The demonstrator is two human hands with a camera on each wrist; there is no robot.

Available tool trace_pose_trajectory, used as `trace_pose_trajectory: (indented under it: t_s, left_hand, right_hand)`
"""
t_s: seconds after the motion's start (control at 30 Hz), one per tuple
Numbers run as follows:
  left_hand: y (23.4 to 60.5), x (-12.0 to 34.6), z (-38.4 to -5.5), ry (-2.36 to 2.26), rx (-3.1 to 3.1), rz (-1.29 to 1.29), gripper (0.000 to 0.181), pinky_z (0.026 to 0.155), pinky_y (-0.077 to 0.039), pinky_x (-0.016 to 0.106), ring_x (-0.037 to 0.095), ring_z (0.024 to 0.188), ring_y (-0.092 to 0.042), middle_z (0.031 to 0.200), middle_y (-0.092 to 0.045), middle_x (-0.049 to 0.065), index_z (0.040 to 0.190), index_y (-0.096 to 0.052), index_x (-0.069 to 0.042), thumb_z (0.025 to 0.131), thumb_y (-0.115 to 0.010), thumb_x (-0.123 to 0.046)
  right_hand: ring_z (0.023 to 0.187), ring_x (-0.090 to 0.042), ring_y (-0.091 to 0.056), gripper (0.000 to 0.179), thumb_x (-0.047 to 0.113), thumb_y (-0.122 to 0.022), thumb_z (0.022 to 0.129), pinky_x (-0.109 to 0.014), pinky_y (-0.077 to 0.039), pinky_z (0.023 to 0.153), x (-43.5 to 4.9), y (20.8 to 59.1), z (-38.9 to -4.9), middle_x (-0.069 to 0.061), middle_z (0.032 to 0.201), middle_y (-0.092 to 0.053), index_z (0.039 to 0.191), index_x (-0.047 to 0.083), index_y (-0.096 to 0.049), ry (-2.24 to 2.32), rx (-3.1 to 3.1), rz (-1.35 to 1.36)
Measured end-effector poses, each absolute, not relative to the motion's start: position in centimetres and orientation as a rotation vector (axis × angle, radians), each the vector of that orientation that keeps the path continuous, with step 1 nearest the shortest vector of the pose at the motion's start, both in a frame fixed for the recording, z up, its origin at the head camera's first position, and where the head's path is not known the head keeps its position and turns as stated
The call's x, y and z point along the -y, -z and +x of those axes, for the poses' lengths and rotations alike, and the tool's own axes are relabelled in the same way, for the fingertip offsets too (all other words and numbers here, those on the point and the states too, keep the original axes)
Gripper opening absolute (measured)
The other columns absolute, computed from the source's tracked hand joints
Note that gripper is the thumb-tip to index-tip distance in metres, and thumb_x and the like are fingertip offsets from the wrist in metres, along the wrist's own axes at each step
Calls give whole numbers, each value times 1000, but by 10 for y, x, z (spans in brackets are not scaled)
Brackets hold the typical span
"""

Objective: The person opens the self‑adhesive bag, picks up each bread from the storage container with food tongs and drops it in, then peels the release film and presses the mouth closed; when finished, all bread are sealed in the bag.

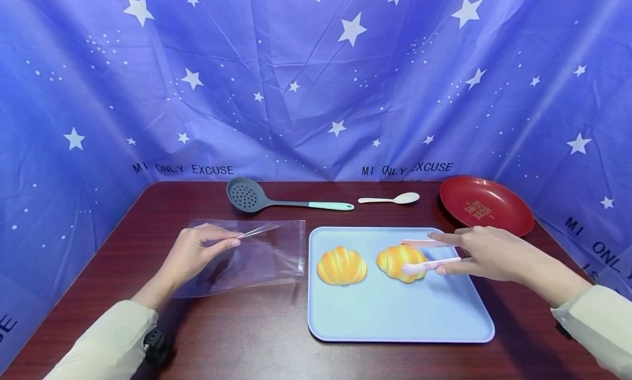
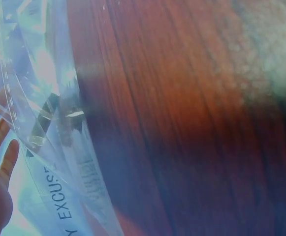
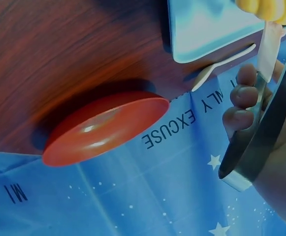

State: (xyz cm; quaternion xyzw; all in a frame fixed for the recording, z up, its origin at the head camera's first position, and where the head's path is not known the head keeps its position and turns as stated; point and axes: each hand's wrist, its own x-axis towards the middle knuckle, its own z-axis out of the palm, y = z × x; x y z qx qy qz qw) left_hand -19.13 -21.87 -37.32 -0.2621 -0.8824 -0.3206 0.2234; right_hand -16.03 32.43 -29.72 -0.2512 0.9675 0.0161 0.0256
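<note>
My left hand (image 1: 204,247) pinches the edge of a clear plastic zip bag (image 1: 276,262) between thumb and fingers, lifting its upper layer a little. Close up in the left wrist view, the transparent bag (image 2: 76,142) spreads beside my fingers. With my right hand (image 1: 486,254) I hold a pair of tongs (image 1: 435,264), pale at the tips; its metal bend shows in the right wrist view. The tong tips lie on either side of a golden croissant (image 1: 393,260) on the light blue tray (image 1: 380,317). Another croissant (image 1: 342,266) sits to its left.
At the back lie a grey slotted skimmer (image 1: 247,194) with a mint handle end and a small cream spoon (image 1: 406,198). A red plate (image 1: 508,204) stands at the back right, behind my right hand. Blue star-patterned cloth (image 1: 296,122) hangs around the dark wooden table (image 1: 237,336).
</note>
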Motion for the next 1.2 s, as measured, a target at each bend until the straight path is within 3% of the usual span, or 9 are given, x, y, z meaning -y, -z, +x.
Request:
trace_pose_trajectory:
  t_s: [0.27,0.43,0.83,1.2]
  left_hand:
    - [373,218,-191,892,2423,-735,20,82,-48,11,11,88,-72,91,-77,-12,99,-83,-19,81,-86,-11]
    - [374,219,-191,907,2416,-745,20,83,-48,11,11,89,-72,91,-77,-12,99,-83,-20,81,-85,-10]
    - [372,218,-192,903,2430,-740,21,83,-49,11,14,92,-71,92,-77,-12,100,-83,-20,82,-86,-11]
    - [373,218,-191,917,2443,-724,19,84,-48,11,13,93,-71,91,-77,-13,100,-83,-20,83,-85,-12]
  right_hand:
    - [55,-5,-40,79,74,-76,70,-30,-39,50,-332,302,-159,14,69,-55,122,14,-73,-147,-3119,-985]
    - [51,-4,-33,81,80,-72,67,-28,-35,46,-332,301,-164,14,62,-42,117,16,-76,-283,-3125,-1135]
    - [53,-4,-45,64,71,-73,77,-35,-46,50,-319,296,-170,13,66,-52,112,18,-80,-300,-3077,-1152]
    - [54,-2,-40,57,62,-76,82,-30,-40,52,-321,296,-160,12,73,-50,121,20,-77,-186,-3070,-969]
